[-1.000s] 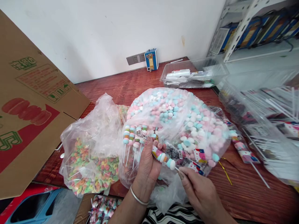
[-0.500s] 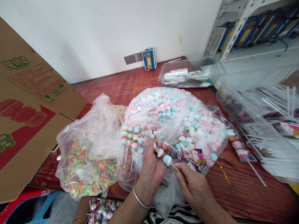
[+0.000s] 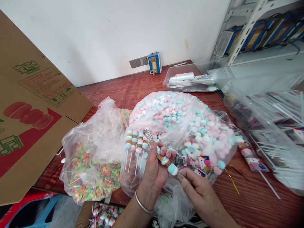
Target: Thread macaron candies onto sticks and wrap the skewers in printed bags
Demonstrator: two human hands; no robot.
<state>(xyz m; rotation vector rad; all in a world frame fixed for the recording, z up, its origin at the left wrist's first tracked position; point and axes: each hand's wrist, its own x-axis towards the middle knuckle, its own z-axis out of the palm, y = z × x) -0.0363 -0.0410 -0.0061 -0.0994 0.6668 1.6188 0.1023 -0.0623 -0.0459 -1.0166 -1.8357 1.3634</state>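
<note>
My left hand is closed around a marshmallow candy stick, its blue and white end poking out past the fingers. My right hand pinches at that lower end with thumb and forefinger; the white stick itself is hidden there now. Clear printed wrapper shows just beyond the left fingertips. Several finished candy skewers lie to the left of my hands, sticks toward me. They rest on a big clear bag of pink, blue and white marshmallows.
A clear bag of coloured candy rings lies at left beside a cardboard box. Below it, wrapped candies fill another box. Plastic trays with wrappers and sticks stand at back and right. A wrapped skewer lies on the right.
My right fingers have moved up the stick against the end marshmallow, covering the bit of stick that showed before. The view has shifted slightly; my left hand keeps its hold.
</note>
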